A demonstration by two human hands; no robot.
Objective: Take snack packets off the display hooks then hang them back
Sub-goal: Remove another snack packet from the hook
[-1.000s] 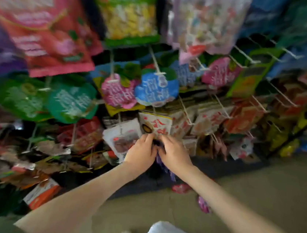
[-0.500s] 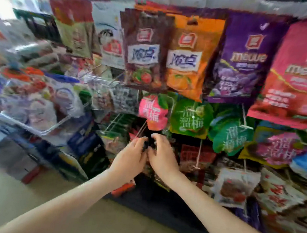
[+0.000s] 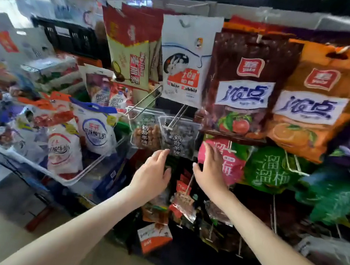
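A clear packet of dark dried fruit (image 3: pixel 180 136) hangs on a metal display hook (image 3: pixel 177 116), beside a clear packet of brown nuts (image 3: pixel 146 132). My left hand (image 3: pixel 153 176) is raised just below the dark packet, fingers straight, fingertips at its lower edge. My right hand (image 3: pixel 210 169) is spread open to the packet's right, in front of a pink plum packet (image 3: pixel 231 162). Neither hand holds anything.
Large bags hang above: a brown one (image 3: pixel 244 85), an orange one (image 3: pixel 310 100) and a white rabbit bag (image 3: pixel 187 57). Green packets (image 3: pixel 274 169) hang at right. A wire basket (image 3: pixel 91 168) of milk-snack bags stands at left. Small packets (image 3: pixel 183 201) hang below my hands.
My hands were together pinching something dark at a lower hook; now they are apart, open and raised to the clear dark-fruit packet. The view has swung left and up.
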